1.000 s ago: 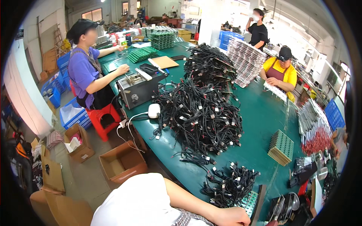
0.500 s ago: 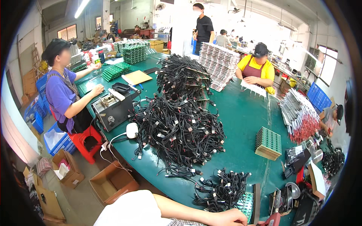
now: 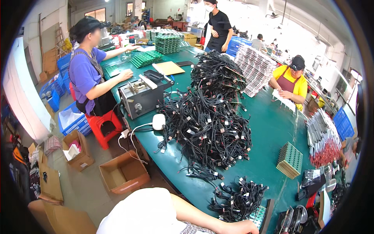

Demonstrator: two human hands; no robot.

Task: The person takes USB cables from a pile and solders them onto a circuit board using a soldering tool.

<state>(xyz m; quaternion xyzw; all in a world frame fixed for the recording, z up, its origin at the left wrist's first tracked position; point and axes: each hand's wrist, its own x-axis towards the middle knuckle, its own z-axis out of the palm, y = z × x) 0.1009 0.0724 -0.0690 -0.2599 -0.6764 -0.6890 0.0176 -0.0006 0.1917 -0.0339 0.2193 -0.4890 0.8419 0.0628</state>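
Note:
My left hand (image 3: pixel 244 227) is at the lower edge, its forearm coming out of a white sleeve. Its fingers curl downward, and whatever they hold is hidden. Right beside it lies a green circuit board panel (image 3: pixel 258 215), partly covered by a small heap of black USB cables (image 3: pixel 238 199). A dark strip (image 3: pixel 267 217) runs along the panel's right side. My right hand is out of view.
A large pile of black cables (image 3: pixel 210 128) covers the middle of the green table (image 3: pixel 269 144). Stacked board panels (image 3: pixel 290 160) stand right of it. A metal-cased machine (image 3: pixel 141 97) is by a person in purple (image 3: pixel 83 74); another in yellow (image 3: pixel 290 82) sits opposite.
My view has swung left, so the scene sits further right and the red handle at the lower edge is out of sight. My left hand stays beside the panel.

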